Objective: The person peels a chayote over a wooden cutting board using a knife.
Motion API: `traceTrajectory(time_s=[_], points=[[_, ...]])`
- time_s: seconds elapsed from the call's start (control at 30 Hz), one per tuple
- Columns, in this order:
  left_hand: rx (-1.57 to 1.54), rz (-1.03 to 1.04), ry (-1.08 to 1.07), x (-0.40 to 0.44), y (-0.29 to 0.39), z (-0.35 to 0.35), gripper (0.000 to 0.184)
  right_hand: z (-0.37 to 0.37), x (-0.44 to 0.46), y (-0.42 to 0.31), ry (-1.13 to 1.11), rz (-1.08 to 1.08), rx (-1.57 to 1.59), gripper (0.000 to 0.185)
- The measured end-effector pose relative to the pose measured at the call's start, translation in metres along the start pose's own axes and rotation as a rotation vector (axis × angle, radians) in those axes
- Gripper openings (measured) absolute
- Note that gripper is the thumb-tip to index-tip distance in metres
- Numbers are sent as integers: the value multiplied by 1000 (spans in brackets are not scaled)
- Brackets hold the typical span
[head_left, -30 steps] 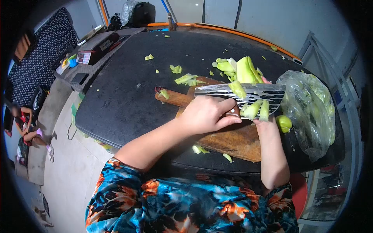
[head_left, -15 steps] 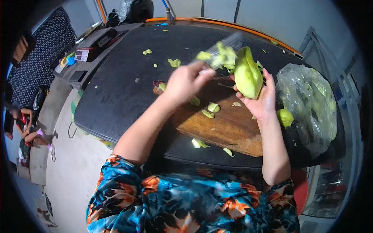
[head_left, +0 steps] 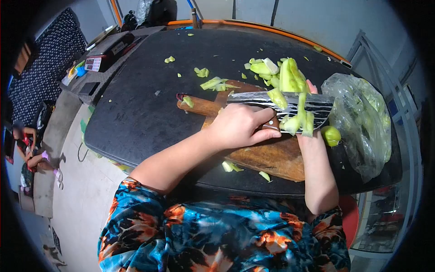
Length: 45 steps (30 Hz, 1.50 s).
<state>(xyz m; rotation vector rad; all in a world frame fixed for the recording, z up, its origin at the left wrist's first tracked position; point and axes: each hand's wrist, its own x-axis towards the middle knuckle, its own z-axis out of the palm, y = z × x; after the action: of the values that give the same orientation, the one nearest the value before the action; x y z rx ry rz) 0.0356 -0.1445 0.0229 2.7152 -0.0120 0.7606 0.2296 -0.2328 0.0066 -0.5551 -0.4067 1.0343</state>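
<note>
Cleaver: handle clamped in fingers of left hand; blade hides most of right hand, grip indeterminate. Pale-green vegetable protrudes beside right fingertip. Scale lettering, far left of fingers, illegible.

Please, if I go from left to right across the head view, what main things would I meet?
Patterned cloth → scale → left hand → long vegetable → plastic bag.

Scale on grey side table
</note>
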Motion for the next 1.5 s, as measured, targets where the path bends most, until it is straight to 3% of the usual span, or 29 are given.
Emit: traceTrajectory(time_s=[0.07,0.2,0.23,0.27,0.33,0.4,0.57,0.6,0.67,0.7,0.87,1.0,1.1,1.2,1.23,1.27,1.33,1.5], points=[[-6,1,0,-1,-1,3,31,-2,0,-3,-30,19,-30,38],[-21,-55,66,3,-2,-2,31,4,1,4,121,55,38,39],[-5,-155,96,4,-10,-2,32,16,-5,5,301,97,41,43],[22,-286,149,7,-20,-5,33,2,-1,2,296,182,-212,46],[145,-299,312,5,-56,-11,38,10,-7,1,-45,259,-285,48],[39,-470,349,2,-67,-20,37,22,-7,-1,-20,225,-262,47],[-92,-297,237,3,-21,-22,36,2,-3,0,114,177,-208,49],[-109,-164,213,2,-17,-14,36,-4,0,9,288,67,-44,49],[-96,-34,101,2,-2,-10,35,-8,7,10,104,14,-119,48],[-87,-8,79,2,3,-6,35,6,0,1,-96,112,29,43],[-45,101,109,1,2,1,35,0,6,2,-27,102,38,37],[12,96,89,0,3,2,36,-3,8,3,-99,114,84,36],[-5,86,83,2,4,3,35,-3,4,2,-7,83,32,36],[-14,42,86,3,3,-1,34,4,-3,4,-151,98,114,36],[-17,19,102,4,-3,-1,34,10,-5,10,153,13,30,37],[-19,-5,119,4,-10,-1,34,19,-10,17,209,-88,-38,38],[-35,-251,162,7,-23,-8,32,12,-11,6,122,119,-221,41],[-90,-265,177,4,-28,-10,32,4,-7,7,78,165,-258,45]])
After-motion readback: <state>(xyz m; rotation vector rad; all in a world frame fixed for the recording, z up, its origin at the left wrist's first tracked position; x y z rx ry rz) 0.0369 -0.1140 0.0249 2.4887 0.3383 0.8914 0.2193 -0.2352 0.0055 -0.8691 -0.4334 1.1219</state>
